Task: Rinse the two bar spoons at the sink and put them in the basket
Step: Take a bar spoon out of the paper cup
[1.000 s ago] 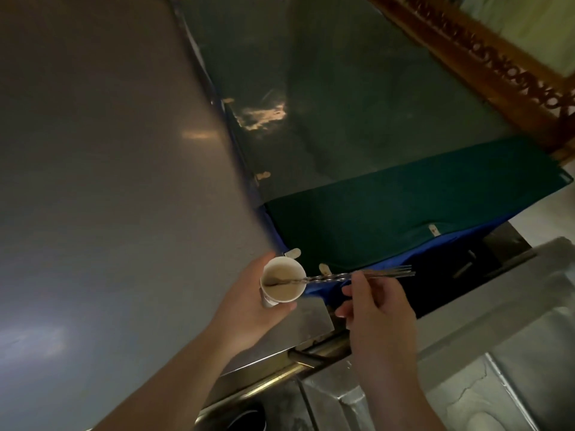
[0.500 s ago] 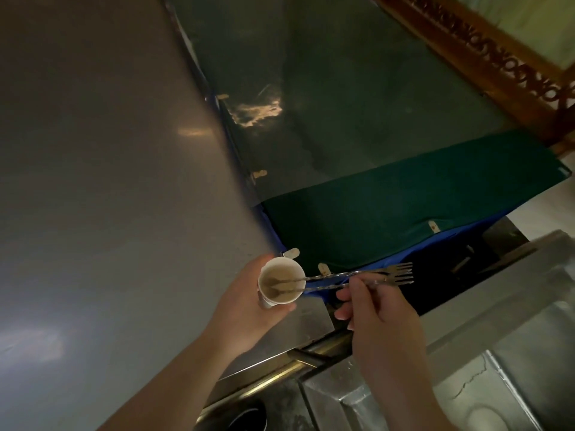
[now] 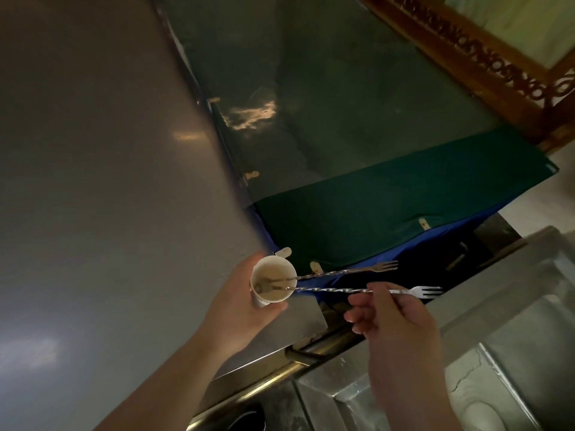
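Left hand (image 3: 239, 309): clasps paper cup (image 3: 273, 283), steadying it.
Right hand (image 3: 401, 331): pinches nearer bar spoon (image 3: 351, 290), apparently to lift it out.
Farther bar spoon (image 3: 336, 273): bowl in cup.
Sink (image 3: 485, 377): near right.

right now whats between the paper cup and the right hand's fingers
Only the twisted shafts of the two bar spoons span from the paper cup toward the right hand, seen in the head view; nothing else lies between.
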